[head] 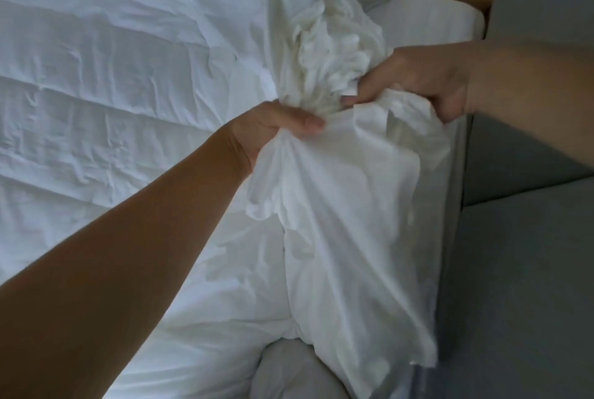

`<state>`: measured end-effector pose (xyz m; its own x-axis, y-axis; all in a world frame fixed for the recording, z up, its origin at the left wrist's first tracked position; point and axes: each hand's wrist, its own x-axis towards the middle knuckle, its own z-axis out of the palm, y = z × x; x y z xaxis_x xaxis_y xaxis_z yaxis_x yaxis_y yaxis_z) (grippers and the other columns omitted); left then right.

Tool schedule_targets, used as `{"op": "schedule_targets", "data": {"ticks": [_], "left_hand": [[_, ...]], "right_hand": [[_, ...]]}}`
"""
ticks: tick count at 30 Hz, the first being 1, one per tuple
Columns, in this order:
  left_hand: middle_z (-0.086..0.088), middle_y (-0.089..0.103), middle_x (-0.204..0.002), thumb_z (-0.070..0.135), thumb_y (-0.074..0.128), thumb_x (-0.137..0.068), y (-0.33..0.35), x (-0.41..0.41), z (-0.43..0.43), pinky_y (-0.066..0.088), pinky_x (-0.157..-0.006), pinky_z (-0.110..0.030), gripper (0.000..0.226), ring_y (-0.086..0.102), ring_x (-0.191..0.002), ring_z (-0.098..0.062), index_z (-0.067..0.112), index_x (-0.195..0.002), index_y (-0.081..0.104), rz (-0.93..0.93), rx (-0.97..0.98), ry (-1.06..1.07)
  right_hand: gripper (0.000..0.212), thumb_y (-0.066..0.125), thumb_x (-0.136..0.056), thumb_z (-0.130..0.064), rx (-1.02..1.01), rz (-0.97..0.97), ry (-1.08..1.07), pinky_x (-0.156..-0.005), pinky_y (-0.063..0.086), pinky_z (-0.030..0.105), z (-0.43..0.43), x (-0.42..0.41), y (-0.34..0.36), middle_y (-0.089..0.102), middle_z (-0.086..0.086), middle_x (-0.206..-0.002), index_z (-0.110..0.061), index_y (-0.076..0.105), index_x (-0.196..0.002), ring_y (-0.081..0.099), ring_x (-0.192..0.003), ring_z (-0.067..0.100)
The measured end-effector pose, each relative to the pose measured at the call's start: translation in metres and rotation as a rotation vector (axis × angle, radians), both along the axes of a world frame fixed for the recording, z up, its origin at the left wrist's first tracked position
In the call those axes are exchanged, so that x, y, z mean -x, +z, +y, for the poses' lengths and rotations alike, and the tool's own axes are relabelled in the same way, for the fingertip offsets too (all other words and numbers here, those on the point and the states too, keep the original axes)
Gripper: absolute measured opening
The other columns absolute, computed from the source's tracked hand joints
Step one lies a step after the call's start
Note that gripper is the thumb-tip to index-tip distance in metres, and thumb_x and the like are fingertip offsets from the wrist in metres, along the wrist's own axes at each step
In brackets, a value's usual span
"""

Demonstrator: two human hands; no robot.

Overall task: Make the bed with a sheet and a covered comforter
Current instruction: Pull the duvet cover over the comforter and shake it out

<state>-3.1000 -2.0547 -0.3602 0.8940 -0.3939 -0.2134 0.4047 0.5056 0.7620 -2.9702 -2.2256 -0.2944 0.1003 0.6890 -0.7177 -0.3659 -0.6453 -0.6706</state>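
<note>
Both hands clench one bunched white cover [324, 83] — left hand [273, 128] just beside right hand [414, 80] — comforter [112, 61] left of them.

Single head cam, wide-angle, looking steeply down and forward from above the bed [96, 77]. Close range: both forearms fill the lower frame, left hand [273, 128] near centre, right hand [424, 80] at 2 o'clock. Bed edge runs 5 to 1 o'clock; grey floor [530, 254], probably carpet, at 3 o'clock. Edges soft, slightly blurred. No second view.
</note>
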Motion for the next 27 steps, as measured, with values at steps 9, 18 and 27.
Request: {"op": "schedule_targets", "data": {"ticks": [9, 18, 27], "left_hand": [[-0.025, 0.057, -0.119, 0.017, 0.066, -0.089, -0.005, -0.025, -0.023, 0.045, -0.106, -0.057, 0.039, 0.057, -0.114, -0.040, -0.001, -0.123, 0.057, 0.067, 0.004, 0.326], [-0.001, 0.077, -0.097, 0.043, 0.082, -0.077, 0.006, -0.009, -0.012, 0.057, -0.083, -0.027, 0.033, 0.073, -0.093, -0.015, 0.017, -0.097, 0.081, 0.085, -0.068, 0.174], [-0.013, 0.067, -0.128, 0.006, 0.056, -0.095, -0.025, 0.005, -0.007, 0.049, -0.103, -0.038, 0.038, 0.064, -0.120, -0.025, 0.003, -0.133, 0.061, -0.048, 0.220, -0.168]], "right_hand": [[0.046, 0.098, -0.039, -0.018, -0.129, 0.192, 0.187, -0.067, 0.060, 0.030, -0.013, 0.013, 0.000, 0.077, 0.004, -0.091, -0.021, 0.082, -0.082, 0.075, -0.083, 0.018], [0.040, 0.066, -0.070, 0.008, -0.094, -0.022, -0.002, -0.083, 0.059, 0.047, -0.006, -0.003, 0.002, 0.071, 0.019, -0.116, -0.008, 0.077, -0.105, 0.069, -0.105, 0.035], [0.055, 0.070, -0.067, -0.004, 0.006, -0.110, -0.168, -0.102, 0.045, 0.062, 0.000, 0.002, -0.010, 0.063, 0.029, -0.124, 0.005, 0.067, -0.121, 0.061, -0.115, 0.047]]}}
